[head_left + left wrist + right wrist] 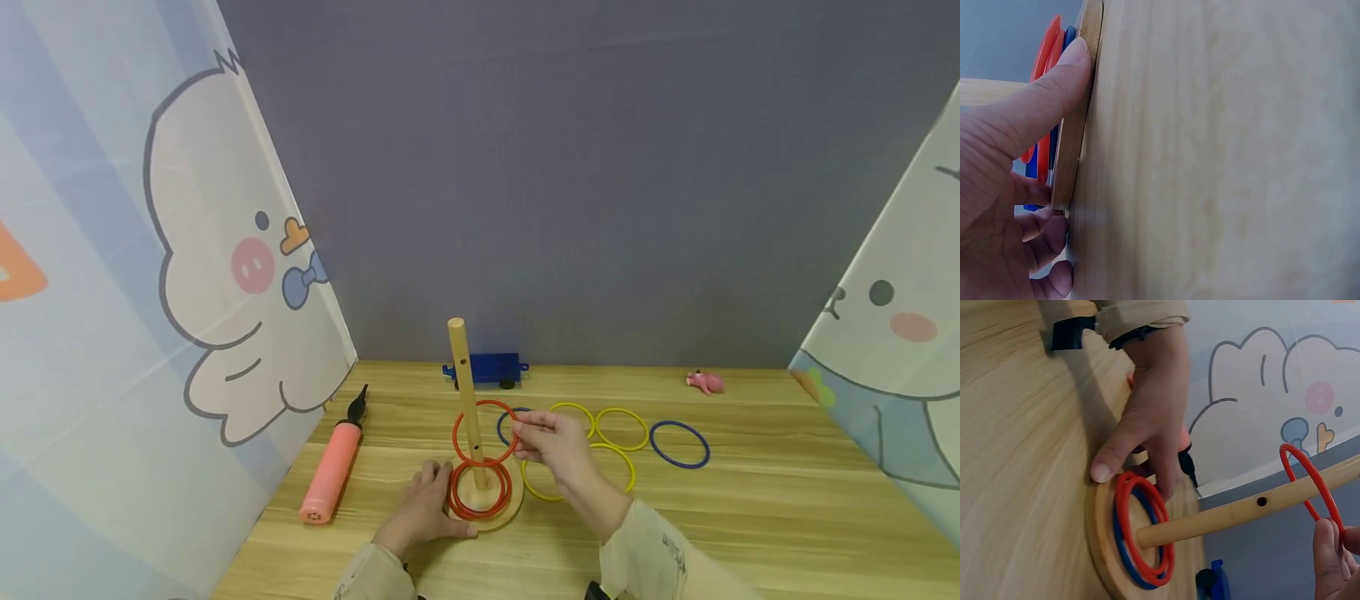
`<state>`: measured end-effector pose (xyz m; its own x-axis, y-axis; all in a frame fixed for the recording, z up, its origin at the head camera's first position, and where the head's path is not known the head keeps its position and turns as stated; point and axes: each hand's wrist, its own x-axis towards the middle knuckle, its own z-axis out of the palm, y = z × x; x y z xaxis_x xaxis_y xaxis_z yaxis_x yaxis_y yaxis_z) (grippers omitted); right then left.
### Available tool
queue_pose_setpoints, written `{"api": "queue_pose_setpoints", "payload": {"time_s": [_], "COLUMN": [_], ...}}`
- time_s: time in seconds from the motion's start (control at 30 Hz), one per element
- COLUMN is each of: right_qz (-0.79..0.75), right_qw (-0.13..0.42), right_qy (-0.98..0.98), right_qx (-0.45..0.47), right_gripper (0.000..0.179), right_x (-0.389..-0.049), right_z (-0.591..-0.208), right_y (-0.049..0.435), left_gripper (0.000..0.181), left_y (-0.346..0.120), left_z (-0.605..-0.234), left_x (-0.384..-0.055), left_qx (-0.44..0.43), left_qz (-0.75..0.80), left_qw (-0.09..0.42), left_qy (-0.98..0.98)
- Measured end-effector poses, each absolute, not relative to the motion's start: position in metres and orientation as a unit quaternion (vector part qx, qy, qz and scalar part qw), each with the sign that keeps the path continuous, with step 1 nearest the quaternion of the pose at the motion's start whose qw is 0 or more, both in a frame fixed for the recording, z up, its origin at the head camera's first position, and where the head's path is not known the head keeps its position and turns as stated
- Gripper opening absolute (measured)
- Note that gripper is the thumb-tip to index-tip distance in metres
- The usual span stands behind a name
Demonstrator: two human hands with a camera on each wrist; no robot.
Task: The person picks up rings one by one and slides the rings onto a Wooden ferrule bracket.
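A wooden ring-toss stand has a tall post [467, 383] on a round base [515, 507]. My left hand [422, 510] grips the base's edge at the near left, with the thumb and fingers apart along the rim. Between thumb and fingers, my right hand [561, 450] pinches a red ring [455, 437]. That ring encircles the post, raised above the base. Red rings [505, 498] lie around the post's foot, and the right wrist view shows a blue ring [1124, 553] beneath them.
Right of the stand lie several yellow rings [632, 475] and a blue ring [707, 454]; another blue ring [500, 429] is partly hidden. A pink hand pump [332, 471] lies left. Farther back are a blue toy trailer [495, 368] and a pink figure [707, 382].
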<state>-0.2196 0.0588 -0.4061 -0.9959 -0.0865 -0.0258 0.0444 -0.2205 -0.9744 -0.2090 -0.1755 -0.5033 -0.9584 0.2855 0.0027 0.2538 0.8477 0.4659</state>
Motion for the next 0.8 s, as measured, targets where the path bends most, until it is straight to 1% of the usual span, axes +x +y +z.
{"api": "queue_pose_setpoints", "payload": {"time_s": [0.13,0.33,0.6,0.8], "right_qz": [-0.774,-0.757,-0.745,-0.738], "right_qw": [0.044,0.047,0.071,0.065], "right_qy": [0.632,0.651,0.664,0.671], "right_qx": [-0.007,-0.012,-0.018,-0.021], "right_gripper": [0.02,0.025,0.025,0.023], "right_x": [-0.221,-0.223,-0.224,-0.225], "right_z": [-0.419,-0.443,-0.474,-0.49], "right_y": [0.058,0.057,0.052,0.047], "left_gripper": [0.116,0.116,0.118,0.116], "left_y": [-0.175,-0.176,-0.177,-0.176], "left_z": [-0.502,-0.504,-0.508,-0.505], "left_x": [-0.208,-0.209,-0.212,-0.21], "left_qx": [0.14,0.141,0.136,0.139], "left_qz": [0.239,0.233,0.234,0.23], "left_qw": [0.031,0.03,0.033,0.037], "left_qy": [0.96,0.962,0.962,0.962]}}
